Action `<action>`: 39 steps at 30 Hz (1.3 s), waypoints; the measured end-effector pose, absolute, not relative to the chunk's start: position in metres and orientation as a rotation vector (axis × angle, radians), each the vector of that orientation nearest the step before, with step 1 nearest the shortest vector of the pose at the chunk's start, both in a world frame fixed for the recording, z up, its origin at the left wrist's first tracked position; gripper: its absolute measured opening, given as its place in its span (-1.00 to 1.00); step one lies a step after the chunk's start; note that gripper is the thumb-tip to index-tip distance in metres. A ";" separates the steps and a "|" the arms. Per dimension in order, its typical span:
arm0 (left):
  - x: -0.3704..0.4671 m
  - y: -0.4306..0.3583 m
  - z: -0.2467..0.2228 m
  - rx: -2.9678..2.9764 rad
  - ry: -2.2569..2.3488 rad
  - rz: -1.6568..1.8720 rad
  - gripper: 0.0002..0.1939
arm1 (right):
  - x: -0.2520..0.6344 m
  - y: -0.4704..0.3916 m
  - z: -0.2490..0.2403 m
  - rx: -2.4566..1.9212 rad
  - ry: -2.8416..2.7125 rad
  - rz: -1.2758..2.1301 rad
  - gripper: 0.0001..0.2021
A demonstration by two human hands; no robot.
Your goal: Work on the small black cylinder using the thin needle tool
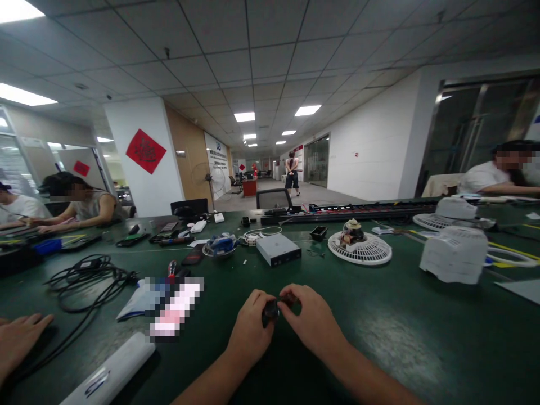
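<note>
My left hand (253, 322) is closed around a small dark, rounded object (270, 310), just above the green table in front of me. Fingers hide much of it, so its kind cannot be made out. My right hand (311, 318) is beside it with thumb and index finger curled together at the object's right side. Whether those fingertips grip a part of it or only touch it is too small to tell. Beyond both hands lies a silver box like an optical disc drive (277, 248), its dark front facing right and toward me.
A white fan grille (360, 250) with a motor and a white plastic housing (453, 256) stand right. Left are a black cable coil (90, 275), a plastic bag (141, 298), a long white case (112, 368) and another person's hand (25, 343). A bowl (219, 247) holds blue material.
</note>
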State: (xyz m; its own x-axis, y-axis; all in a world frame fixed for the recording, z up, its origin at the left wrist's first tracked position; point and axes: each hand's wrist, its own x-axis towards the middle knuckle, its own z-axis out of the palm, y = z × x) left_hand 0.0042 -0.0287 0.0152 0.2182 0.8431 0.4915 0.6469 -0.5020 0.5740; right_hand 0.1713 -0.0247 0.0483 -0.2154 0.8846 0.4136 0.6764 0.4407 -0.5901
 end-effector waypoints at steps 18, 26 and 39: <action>-0.007 -0.034 0.017 2.199 1.390 1.036 -0.62 | 0.179 -0.015 0.032 -1.146 -2.044 0.426 -0.60; -0.009 -0.032 0.018 2.177 1.426 1.020 -0.66 | 0.178 -0.018 0.034 -1.141 -2.065 0.415 -0.60; -0.006 -0.034 0.021 2.170 1.471 1.073 -0.77 | 0.176 -0.027 0.037 -0.978 -2.113 0.363 -0.50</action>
State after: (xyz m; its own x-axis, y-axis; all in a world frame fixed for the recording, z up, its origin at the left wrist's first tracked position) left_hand -0.0064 -0.0337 0.0210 0.1931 0.8920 0.4088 0.6616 -0.4260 0.6171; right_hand 0.1756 -0.0267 0.0372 -0.4135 0.7441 0.5247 0.5261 0.6656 -0.5293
